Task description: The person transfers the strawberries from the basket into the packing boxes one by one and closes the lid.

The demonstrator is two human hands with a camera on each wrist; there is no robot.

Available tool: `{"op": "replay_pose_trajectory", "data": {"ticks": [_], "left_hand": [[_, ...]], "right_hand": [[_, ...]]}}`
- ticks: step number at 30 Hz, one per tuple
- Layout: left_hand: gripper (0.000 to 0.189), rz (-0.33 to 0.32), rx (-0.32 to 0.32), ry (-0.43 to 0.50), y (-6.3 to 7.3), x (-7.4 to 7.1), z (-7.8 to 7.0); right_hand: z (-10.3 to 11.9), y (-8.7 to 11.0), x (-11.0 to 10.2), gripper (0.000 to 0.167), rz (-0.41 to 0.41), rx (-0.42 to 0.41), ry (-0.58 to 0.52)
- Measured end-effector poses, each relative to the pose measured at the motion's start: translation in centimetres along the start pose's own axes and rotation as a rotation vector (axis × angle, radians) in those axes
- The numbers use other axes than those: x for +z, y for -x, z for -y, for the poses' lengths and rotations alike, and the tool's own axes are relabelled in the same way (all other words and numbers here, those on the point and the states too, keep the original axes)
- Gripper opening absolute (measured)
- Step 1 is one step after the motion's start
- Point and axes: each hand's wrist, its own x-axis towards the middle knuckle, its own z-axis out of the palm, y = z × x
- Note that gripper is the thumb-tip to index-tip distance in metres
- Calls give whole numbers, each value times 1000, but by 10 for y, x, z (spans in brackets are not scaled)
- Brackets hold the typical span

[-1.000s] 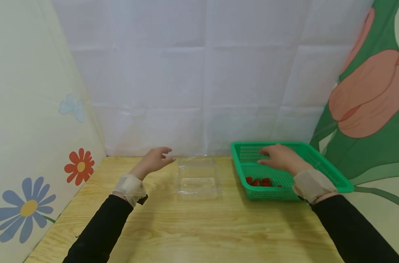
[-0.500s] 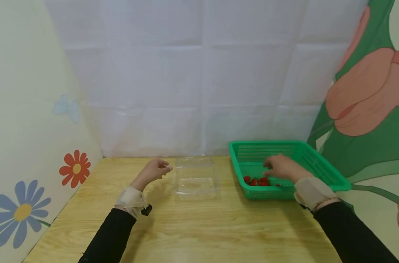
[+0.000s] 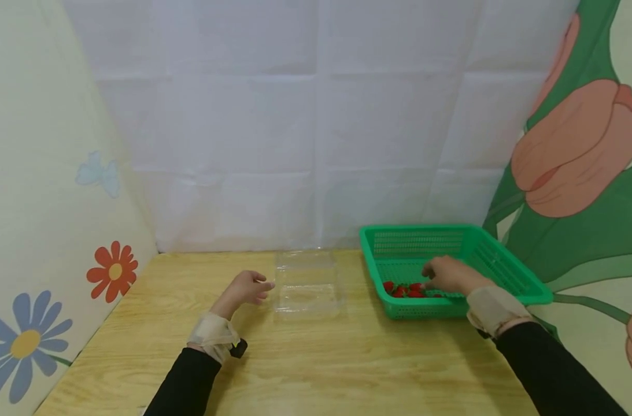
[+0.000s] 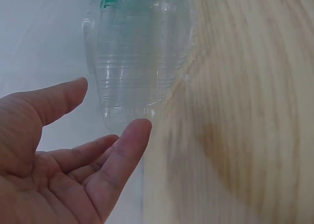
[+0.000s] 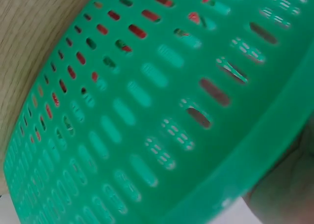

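Observation:
In the head view a clear plastic box [image 3: 307, 292] stands on the table near the back wall. My left hand [image 3: 247, 288] is beside its left edge, apart from it, with relaxed fingers and nothing held; the left wrist view shows the parted thumb and fingers near the clear box [image 4: 132, 62]. On the right is a green slotted basket [image 3: 420, 312] with several strawberries [image 3: 414, 290] in its near left corner. My right hand [image 3: 448, 274] reaches down inside, fingertips just beside the berries; whether they touch is unclear. The basket wall [image 5: 113, 150] hides most of that hand in the right wrist view.
The wooden table [image 3: 305, 364] runs back to a white cloth wall [image 3: 232, 127]. A flower-patterned panel [image 3: 61, 231] borders the left side, a tulip-patterned one [image 3: 565, 150] the right, close behind the basket.
My right hand has come down inside the basket toward the strawberries. My left hand has sunk lower beside the clear box. The head view has shifted slightly.

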Motion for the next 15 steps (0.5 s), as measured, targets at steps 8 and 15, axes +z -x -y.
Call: {"op": "replay_pose_trajectory", "data": {"ticks": [8, 15], "left_hand": [[43, 8, -32, 120, 0, 11, 4], [29, 39, 99, 230, -7, 14, 17]], "right_hand": [[-7, -6, 2, 46, 38, 11, 7], [-7, -11, 6, 50, 38, 3, 20]]}}
